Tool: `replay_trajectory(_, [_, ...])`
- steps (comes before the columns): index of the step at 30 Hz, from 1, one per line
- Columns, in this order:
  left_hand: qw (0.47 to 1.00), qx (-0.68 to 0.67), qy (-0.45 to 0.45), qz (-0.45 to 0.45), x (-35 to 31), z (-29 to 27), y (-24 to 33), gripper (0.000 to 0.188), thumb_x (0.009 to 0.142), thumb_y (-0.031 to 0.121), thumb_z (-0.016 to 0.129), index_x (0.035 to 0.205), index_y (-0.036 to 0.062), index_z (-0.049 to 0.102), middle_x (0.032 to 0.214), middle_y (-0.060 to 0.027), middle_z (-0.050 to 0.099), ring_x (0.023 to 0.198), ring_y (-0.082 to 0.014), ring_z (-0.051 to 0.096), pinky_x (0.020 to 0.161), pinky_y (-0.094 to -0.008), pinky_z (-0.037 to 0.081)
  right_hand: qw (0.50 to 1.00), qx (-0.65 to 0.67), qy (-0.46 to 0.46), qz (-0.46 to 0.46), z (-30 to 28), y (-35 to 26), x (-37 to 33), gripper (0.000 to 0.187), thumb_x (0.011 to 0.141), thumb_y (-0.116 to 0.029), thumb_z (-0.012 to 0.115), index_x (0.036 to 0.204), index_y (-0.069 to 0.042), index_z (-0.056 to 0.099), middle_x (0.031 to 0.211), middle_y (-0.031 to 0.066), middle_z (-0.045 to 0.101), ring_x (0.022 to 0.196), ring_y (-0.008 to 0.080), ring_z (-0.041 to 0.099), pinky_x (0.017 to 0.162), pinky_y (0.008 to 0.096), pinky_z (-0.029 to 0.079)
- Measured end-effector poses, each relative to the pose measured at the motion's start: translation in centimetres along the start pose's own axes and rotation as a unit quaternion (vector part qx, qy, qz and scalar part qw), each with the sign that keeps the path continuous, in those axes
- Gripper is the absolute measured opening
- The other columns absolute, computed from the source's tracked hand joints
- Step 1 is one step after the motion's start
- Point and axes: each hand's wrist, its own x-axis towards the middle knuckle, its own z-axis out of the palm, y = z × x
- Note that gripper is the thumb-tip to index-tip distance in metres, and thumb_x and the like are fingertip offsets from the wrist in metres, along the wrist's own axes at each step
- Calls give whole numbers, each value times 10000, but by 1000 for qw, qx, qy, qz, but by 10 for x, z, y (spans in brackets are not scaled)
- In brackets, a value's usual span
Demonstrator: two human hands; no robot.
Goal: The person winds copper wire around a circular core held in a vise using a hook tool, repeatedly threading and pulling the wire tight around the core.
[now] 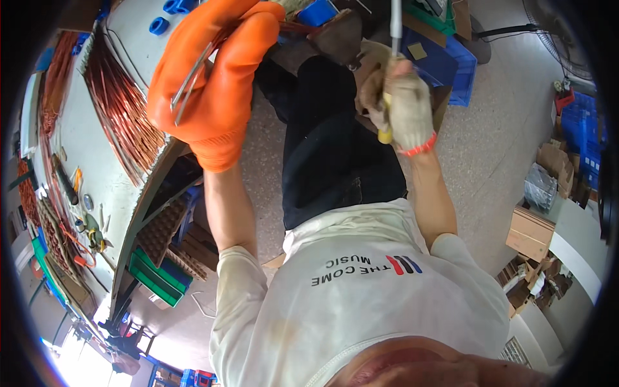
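Note:
My left hand (225, 103), in a thick orange rubber glove, is closed beside the table's edge. Thin grey metal rods (188, 84) stick out between its curled fingers; the glove hides the rest of them. To the right, my right hand (411, 111) wears an off-white knit glove with a red cuff. It is wrapped round a tool with a yellow handle (385, 135), whose long pale shaft (396, 29) points away from me. Motion smears the tool, so its kind is unclear. The two hands are apart.
Bundles of copper rods (119, 97) lie on the table (106, 171) at left, with hand tools farther along it. Blue rings (158, 26) sit near its far end. A green crate (158, 277) is below. Blue crates (463, 77) and cardboard boxes (530, 233) stand at right.

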Motion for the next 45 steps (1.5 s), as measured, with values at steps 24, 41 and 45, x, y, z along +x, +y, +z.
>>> replay_trajectory(24, [998, -34, 3, 47, 28, -12, -33, 408, 989, 149, 619, 1324, -83, 624, 1294, -254, 675, 1201, -317, 652, 1093, -461, 467, 949, -305, 6, 79, 38, -55, -81, 414, 1062, -424, 566, 903, -49, 644, 621, 88, 588, 555, 212, 607, 546, 343, 475])
replay_trajectory(41, [964, -194, -86, -158, 54, 8, -9, 270, 904, 201, 804, 1112, 30, 791, 1255, -112, 720, 1147, -204, 661, 1053, -350, 484, 769, -591, 32, -242, 48, -94, -19, 278, 1017, -341, 642, 920, -80, 631, 678, 85, 676, 616, 298, 690, 555, 380, 537])
replay_trajectory(45, [952, -220, -110, -182, 58, 4, -5, 295, 877, 189, 832, 1121, 30, 788, 1242, -116, 724, 1108, -206, 678, 1045, -355, 495, 784, -598, 56, -155, 39, -86, -33, 329, 1029, -369, 627, 884, -74, 636, 699, 76, 698, 642, 287, 708, 565, 346, 545])
